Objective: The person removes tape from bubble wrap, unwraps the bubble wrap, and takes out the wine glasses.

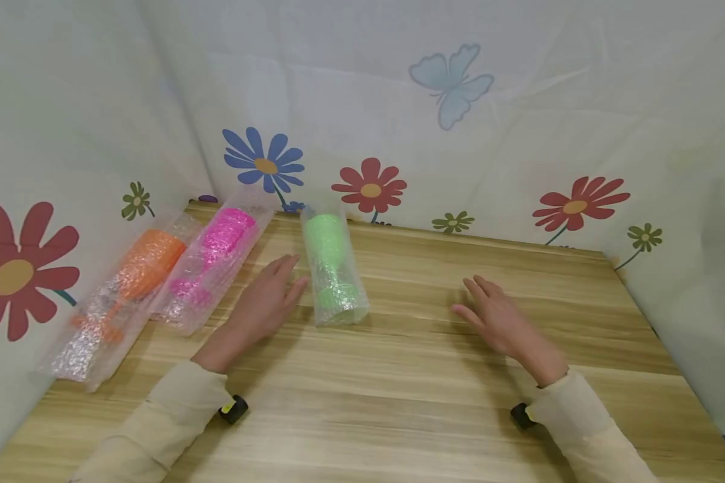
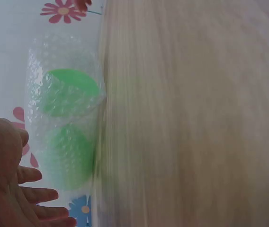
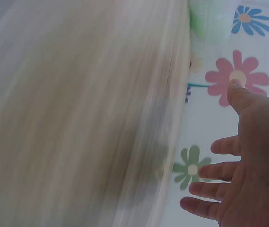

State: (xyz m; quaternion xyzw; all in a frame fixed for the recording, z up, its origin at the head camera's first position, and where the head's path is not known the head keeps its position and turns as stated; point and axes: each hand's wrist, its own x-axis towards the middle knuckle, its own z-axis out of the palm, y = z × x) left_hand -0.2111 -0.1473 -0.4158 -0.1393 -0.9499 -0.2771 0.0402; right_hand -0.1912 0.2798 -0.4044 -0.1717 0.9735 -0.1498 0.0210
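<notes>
A green goblet-shaped object (image 1: 326,245) in bubble wrap lies on the wooden table, in the middle of the head view. Just left of it hovers my left hand (image 1: 266,298), fingers extended and holding nothing. The left wrist view shows the wrapped green object (image 2: 70,99) beyond that hand (image 2: 11,184). My right hand (image 1: 498,318) is over the table farther right, its fingers spread and relaxed, apart from any object. In the right wrist view this hand (image 3: 253,165) has only air around its fingers. The wrapped object's colored stem is partly blurred by the plastic.
Left of my left hand lie a pink wrapped goblet-shaped object (image 1: 226,235) and an orange one (image 1: 148,261), side by side and slanted. A flower-printed cloth (image 1: 338,100) stands around the table's back and sides. The wooden table (image 1: 368,402) spans the front.
</notes>
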